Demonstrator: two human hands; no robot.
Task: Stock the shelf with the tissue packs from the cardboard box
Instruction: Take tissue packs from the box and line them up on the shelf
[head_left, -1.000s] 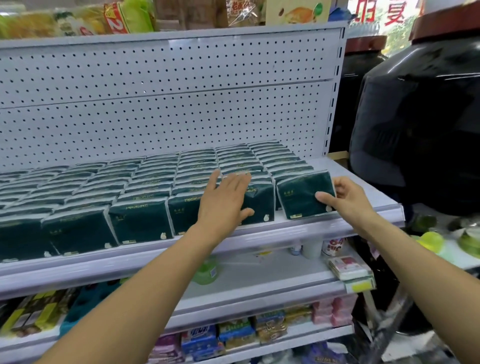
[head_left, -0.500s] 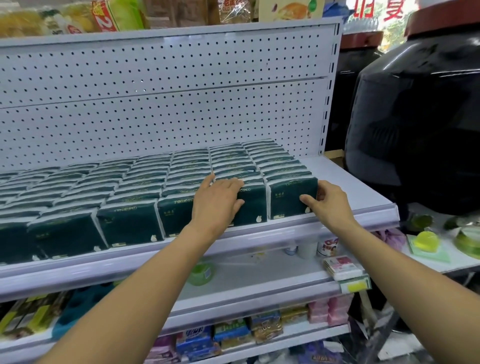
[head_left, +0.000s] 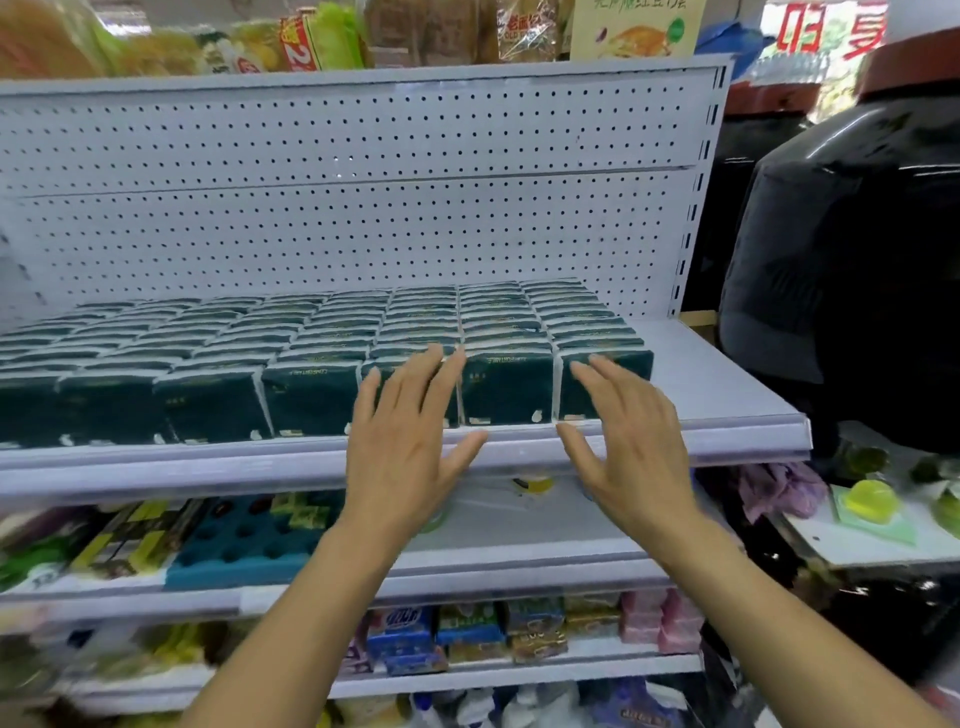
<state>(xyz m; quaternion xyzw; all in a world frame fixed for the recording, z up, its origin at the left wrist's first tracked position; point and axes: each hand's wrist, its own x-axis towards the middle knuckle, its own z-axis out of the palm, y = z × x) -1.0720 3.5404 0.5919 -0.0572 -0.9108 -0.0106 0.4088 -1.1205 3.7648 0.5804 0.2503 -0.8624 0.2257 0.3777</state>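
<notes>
Tissue packs (head_left: 506, 387) beneath empty, spread left hand (head_left: 402, 447), right hand (head_left: 631, 447)

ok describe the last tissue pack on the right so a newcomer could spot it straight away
Find the white pegboard shelf filled with rows of dark green tissue packs. Follow the front row to its right end: that pack stands partly behind the open right hand. Bare shelf lies to its right; every other front pack has neighbours on both sides.
</notes>
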